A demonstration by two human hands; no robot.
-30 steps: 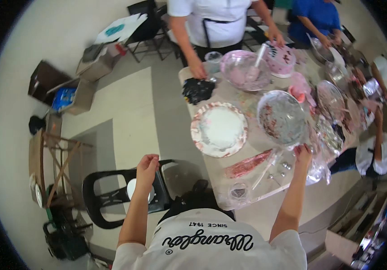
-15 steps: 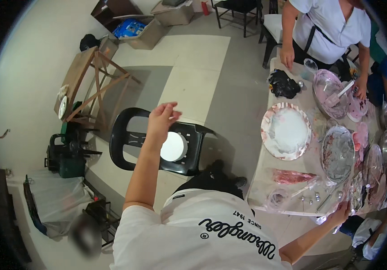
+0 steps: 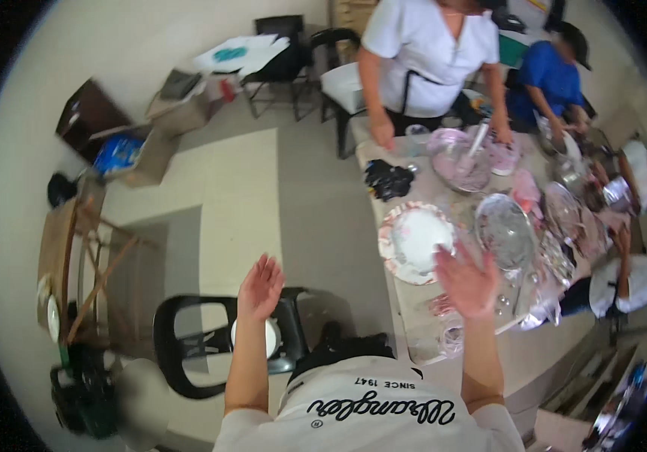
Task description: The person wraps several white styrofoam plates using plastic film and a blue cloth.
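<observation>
The left hand [image 3: 261,289] is hanging empty, fingers extended, near the chair [image 3: 291,331], apparently serving as stand for the white disc [image 3: 274,340]; the right hand [image 3: 470,285] is holding nothing, fingers spread, by the plate [image 3: 387,247], which is lying flat on the table [image 3: 414,305], probably for steadiness.

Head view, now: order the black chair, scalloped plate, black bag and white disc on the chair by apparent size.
1. Black chair
2. Scalloped plate
3. Black bag and white disc, unranked: they look alike, and the left forearm partly hides the disc.
</observation>
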